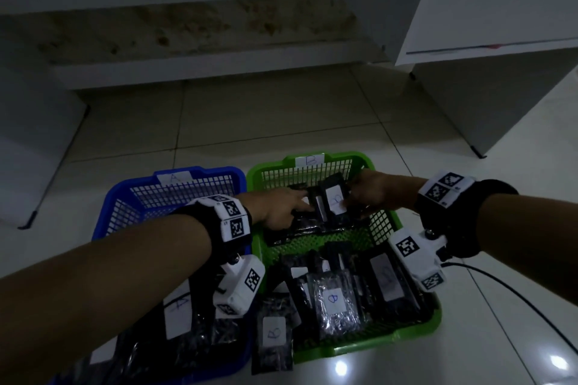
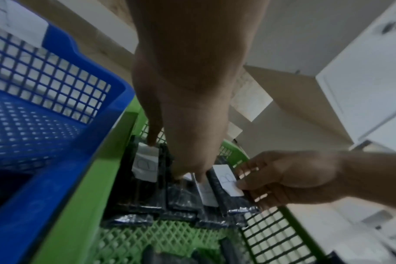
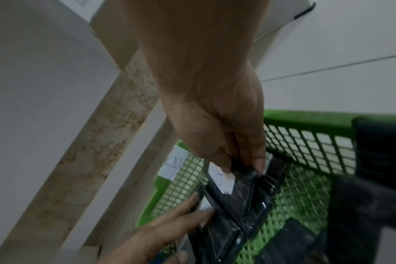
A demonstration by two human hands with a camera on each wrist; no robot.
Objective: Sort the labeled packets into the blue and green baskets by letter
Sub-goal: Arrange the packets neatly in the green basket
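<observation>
Packets labelled B already lie in the green basket point(image 1: 359, 157) at its far end, where the right hand point(image 1: 378, 194) pinches one B packet point(image 1: 334, 201) and the left hand point(image 1: 281, 206) presses flat fingers on its neighbours; more wait at the near edge, and the blue basket point(image 1: 200, 172) holds some too. Left wrist view: straight fingers point(image 2: 153, 135) touch a label. Right wrist view: thumb and fingers point(image 3: 253, 155) grip the packet's top, so sorting looks unfinished.
</observation>
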